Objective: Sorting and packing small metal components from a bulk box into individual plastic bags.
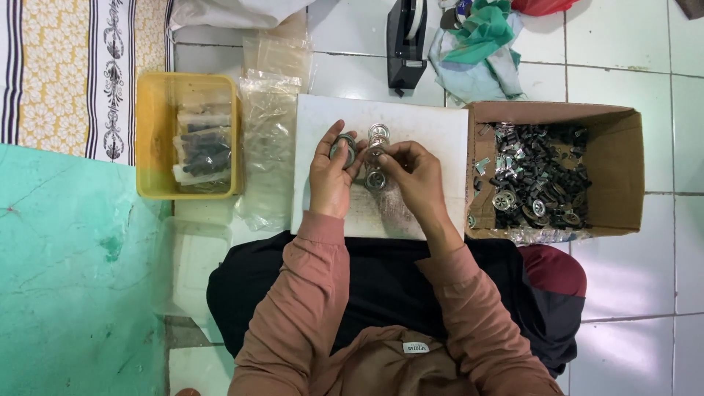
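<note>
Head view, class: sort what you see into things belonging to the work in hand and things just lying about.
In the work: left hand, right hand, round metal parts, white board, cardboard box of parts, clear bags, yellow tray.

Lying about: tape dispenser, green cloth, patterned mat.

Both forearms reach forward, the left hand (331, 174) and the right hand (415, 173) close together, fingers curled, fingertips nearly meeting.

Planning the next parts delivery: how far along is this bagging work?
Done: a few filled bags lie in the yellow tray. In hand: left hand holds a round metal part; right hand holds stacked ones. Left: the cardboard box holds many loose parts.
</note>
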